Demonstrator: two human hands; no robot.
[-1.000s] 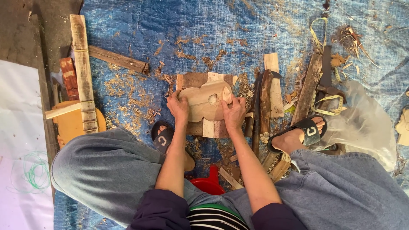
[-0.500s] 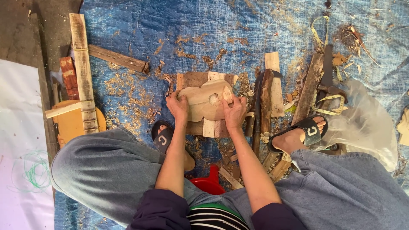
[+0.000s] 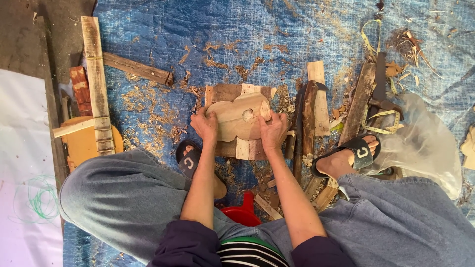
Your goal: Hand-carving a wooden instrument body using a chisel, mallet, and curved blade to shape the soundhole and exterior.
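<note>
A pale carved wooden piece (image 3: pixel 236 116) with rounded lobes and a small hole lies on a board of joined planks (image 3: pixel 232 93) on a blue tarp (image 3: pixel 247 34). My left hand (image 3: pixel 206 124) grips its left edge. On its right edge sits my right hand (image 3: pixel 272 129), fingers curled over the wood. Both forearms reach down from between my knees.
My sandalled feet (image 3: pixel 354 153) flank the board. Wood shavings, scrap planks (image 3: pixel 96 84), a dark wooden mallet-like tool (image 3: pixel 309 116), a measuring tape (image 3: pixel 381 116), a clear plastic bag (image 3: pixel 425 143) and a red object (image 3: pixel 243 212) lie around. A white sheet (image 3: pixel 22 168) covers the left floor.
The carved piece has shifted and turned slightly between my hands; otherwise little has moved.
</note>
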